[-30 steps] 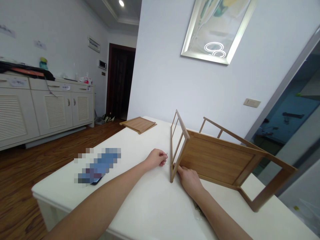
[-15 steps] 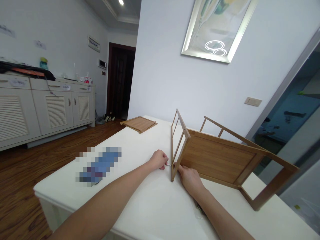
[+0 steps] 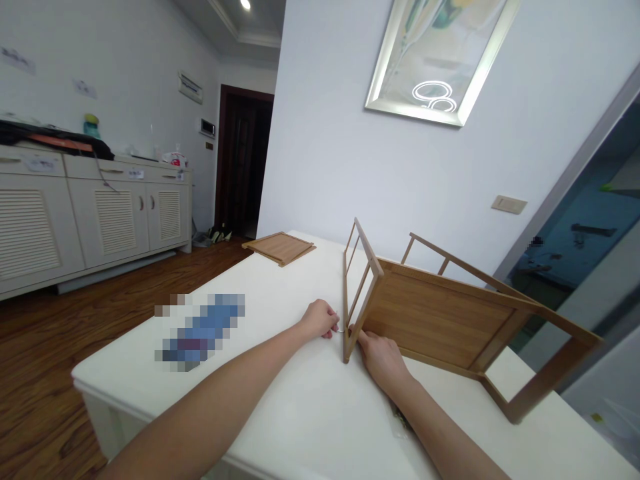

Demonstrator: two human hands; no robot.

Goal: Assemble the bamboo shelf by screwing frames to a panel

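A wooden rack with a panel between two slatted end frames rests on its side on the white table. My left hand is closed in a pinch around a thin, bent metal hex key. The key reaches to the outer face of the nearer end frame, low down. Just inside that frame, my right hand is closed on its lower part, with the fingertips partly hidden behind the wood. Partly under my right forearm lies a clear bag with small parts.
A second wooden panel lies flat at the table's far left corner. Nearer on the left is a pixelated blue item. A white cabinet stands across the floor, and a wall rises behind the table.
The hex key has turned slightly between my left fingers. My right hand keeps its place on the frame, and the rack stays put; the view shifts a little.
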